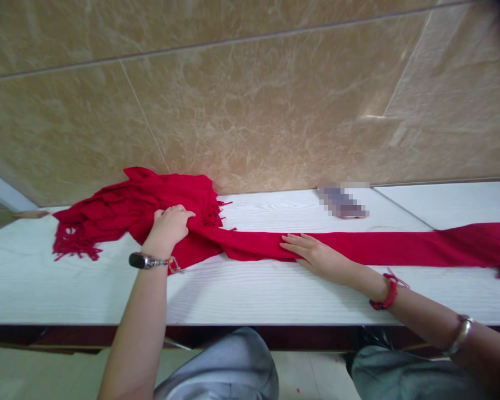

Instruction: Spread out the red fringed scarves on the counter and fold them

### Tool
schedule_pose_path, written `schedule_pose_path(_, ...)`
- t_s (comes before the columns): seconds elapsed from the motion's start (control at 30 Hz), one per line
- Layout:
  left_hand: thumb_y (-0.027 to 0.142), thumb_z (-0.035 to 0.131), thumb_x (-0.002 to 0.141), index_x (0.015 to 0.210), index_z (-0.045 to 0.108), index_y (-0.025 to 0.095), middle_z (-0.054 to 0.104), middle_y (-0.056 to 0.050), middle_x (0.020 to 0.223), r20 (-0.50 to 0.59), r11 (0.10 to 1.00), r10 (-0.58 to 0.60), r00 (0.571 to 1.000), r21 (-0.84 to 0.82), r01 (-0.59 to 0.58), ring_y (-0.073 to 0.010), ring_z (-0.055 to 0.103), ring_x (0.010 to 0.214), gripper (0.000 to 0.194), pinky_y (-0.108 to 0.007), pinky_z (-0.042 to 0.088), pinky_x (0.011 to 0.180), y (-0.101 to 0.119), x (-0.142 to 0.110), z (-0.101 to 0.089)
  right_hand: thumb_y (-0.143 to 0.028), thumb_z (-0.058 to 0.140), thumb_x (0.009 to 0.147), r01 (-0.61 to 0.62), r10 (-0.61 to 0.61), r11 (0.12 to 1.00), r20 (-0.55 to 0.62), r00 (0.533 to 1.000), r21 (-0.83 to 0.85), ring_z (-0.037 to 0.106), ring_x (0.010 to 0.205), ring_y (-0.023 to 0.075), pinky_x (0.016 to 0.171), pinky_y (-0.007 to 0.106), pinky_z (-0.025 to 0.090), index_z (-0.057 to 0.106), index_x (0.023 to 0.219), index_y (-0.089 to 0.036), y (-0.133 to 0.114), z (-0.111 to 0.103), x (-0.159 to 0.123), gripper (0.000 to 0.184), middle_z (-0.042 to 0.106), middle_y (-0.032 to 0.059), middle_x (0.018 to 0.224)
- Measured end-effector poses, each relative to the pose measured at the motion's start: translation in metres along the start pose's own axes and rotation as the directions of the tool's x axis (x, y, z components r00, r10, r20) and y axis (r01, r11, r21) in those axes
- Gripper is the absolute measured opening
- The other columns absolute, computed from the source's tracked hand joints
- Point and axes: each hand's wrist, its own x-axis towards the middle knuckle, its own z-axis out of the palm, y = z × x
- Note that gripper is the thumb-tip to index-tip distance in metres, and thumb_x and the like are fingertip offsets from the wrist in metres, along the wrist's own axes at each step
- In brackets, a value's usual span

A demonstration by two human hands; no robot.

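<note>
A long red scarf [379, 248] with fringed ends lies across the white wood-grain table. Its left part is a loose, crumpled heap, while the stretch to the right is folded into a narrow flat band. My left hand [173, 225] is closed on the scarf where heap and band meet, its fingertips partly hidden in the cloth. Flat on the middle of the band rests my right hand [314, 253], fingers stretched out to the left and holding nothing. The band's right end runs out of view, with some fringe showing at the edge.
A phone [344, 203], partly blurred, lies behind the band near the wall. The brown marbled tile wall [254, 116] rises along the back edge of the white table [241, 294]. My knees [233, 366] are below the front edge.
</note>
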Motion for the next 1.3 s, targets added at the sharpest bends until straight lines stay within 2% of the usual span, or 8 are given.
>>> schedule_pose_path(0.23,0.030,0.060,0.070,0.129,0.041,0.030,0.029,-0.007,0.142,0.245,0.992,0.078,0.966,-0.112,-0.051,-0.0283,0.025,0.129,0.063,-0.046,0.023,0.101,0.013,-0.002,0.021,-0.026,0.037,0.090,-0.006,0.006,1.000,0.015,1.000,0.020,0.037,0.123,0.0209,0.101,0.044,0.032,0.043,0.129,-0.019,-0.004,-0.006,0.001,0.040,0.045,0.0087,0.132)
schedule_pose_path(0.4,0.037,0.059,0.073,0.140,0.018,0.021,0.009,-0.014,0.147,-0.035,0.943,-0.235,0.971,-0.251,0.220,-0.0363,0.007,0.132,0.080,-0.057,0.015,0.101,-0.024,-0.031,0.044,-0.030,0.035,0.090,-0.002,0.002,1.000,0.024,1.000,0.003,0.037,0.123,0.0222,0.101,0.046,0.033,0.042,0.130,-0.019,0.000,0.003,-0.001,0.042,0.043,0.0092,0.134)
schedule_pose_path(0.53,0.037,0.057,0.074,0.140,-0.002,0.013,0.031,-0.022,0.137,0.111,0.516,-0.462,0.880,-0.773,0.369,-0.0266,0.037,0.124,0.091,-0.040,0.036,0.096,-0.048,-0.053,0.057,-0.033,0.034,0.090,0.005,-0.006,1.000,-0.018,1.000,-0.022,0.040,0.121,0.0236,0.098,0.046,0.036,0.045,0.128,-0.020,0.003,0.012,-0.002,0.041,0.044,0.0086,0.132)
schedule_pose_path(0.63,0.036,0.065,0.067,0.134,0.022,0.015,0.053,-0.017,0.121,0.226,0.122,-0.364,0.903,-0.950,0.287,-0.0221,0.057,0.103,0.083,-0.032,0.047,0.084,-0.051,-0.058,0.049,-0.035,0.034,0.090,0.009,-0.010,0.999,-0.050,0.999,-0.037,0.042,0.119,0.0239,0.096,0.046,0.038,0.046,0.127,-0.023,0.004,0.017,-0.002,0.041,0.045,0.0076,0.132)
schedule_pose_path(0.83,0.050,0.064,0.065,0.107,0.056,0.017,0.068,-0.008,0.094,0.337,-0.096,-0.427,0.839,-0.939,0.329,-0.0223,0.064,0.082,0.054,-0.035,0.051,0.075,-0.068,-0.068,0.012,-0.031,0.035,0.089,0.096,-0.111,0.989,-0.138,0.984,-0.109,0.050,0.112,0.0226,0.090,0.042,0.044,0.049,0.124,-0.024,0.013,0.027,-0.001,0.038,0.051,0.0068,0.127)
schedule_pose_path(1.0,0.065,0.037,0.078,0.109,0.058,0.020,0.067,-0.009,0.096,0.387,-0.054,-0.259,0.885,-0.921,0.387,-0.0234,0.061,0.093,0.059,-0.037,0.050,0.077,-0.049,-0.076,0.011,-0.023,0.036,0.087,0.132,-0.171,0.970,-0.188,0.967,-0.207,0.053,0.108,0.0225,0.087,0.040,0.046,0.052,0.121,-0.023,0.017,0.035,0.000,0.038,0.055,0.0077,0.122)
schedule_pose_path(1.2,0.046,0.040,0.084,0.116,0.056,0.024,0.044,-0.008,0.132,0.153,0.572,-0.079,0.985,-0.802,0.171,-0.0240,0.031,0.127,0.042,-0.039,0.031,0.101,0.008,-0.065,0.024,-0.024,0.038,0.085,0.093,-0.125,0.982,-0.192,0.974,-0.167,0.053,0.108,0.0229,0.086,0.040,0.046,0.053,0.120,-0.024,0.012,0.034,-0.001,0.038,0.053,0.0068,0.124)
schedule_pose_path(1.3,0.028,0.061,0.070,0.124,0.048,0.021,0.048,-0.012,0.125,0.076,0.689,-0.158,0.985,-0.705,0.165,-0.0277,0.038,0.121,0.056,-0.041,0.031,0.100,0.007,-0.055,0.033,-0.023,0.037,0.085,0.079,-0.105,0.988,-0.200,0.974,-0.135,0.053,0.108,0.0228,0.088,0.041,0.045,0.054,0.119,-0.025,0.010,0.034,-0.001,0.038,0.053,0.0069,0.124)
